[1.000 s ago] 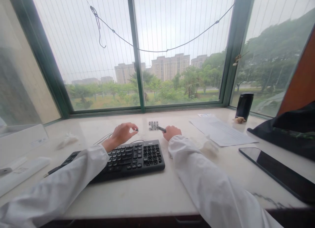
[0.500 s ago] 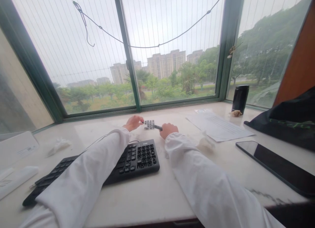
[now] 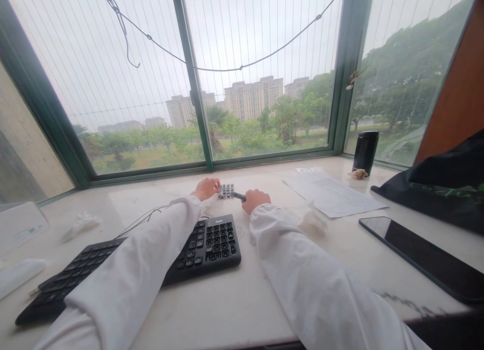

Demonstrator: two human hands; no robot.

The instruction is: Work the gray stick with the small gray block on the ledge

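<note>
Your right hand (image 3: 255, 199) gripped a slim dark tool (image 3: 238, 195), long axis pointing left toward the loose grey keycaps (image 3: 226, 190); your left hand (image 3: 206, 187), fingers pinched there, had advanced from the black keyboard (image 3: 181, 251).

Flat, overcast daylight pours in through the window (image 3: 189, 88), whose sky area is washed out to near white. The pale worktop (image 3: 242, 294) below the window is evenly lit, with only faint, soft shadows under the keyboard (image 3: 204, 246). The dark tablet (image 3: 423, 256) to the right of the keyboard shows a dull sheen. Window frames bow outward toward the edges, a wide-angle distortion. Distant buildings look hazy; the white sleeves nearest the camera are slightly soft.
</note>
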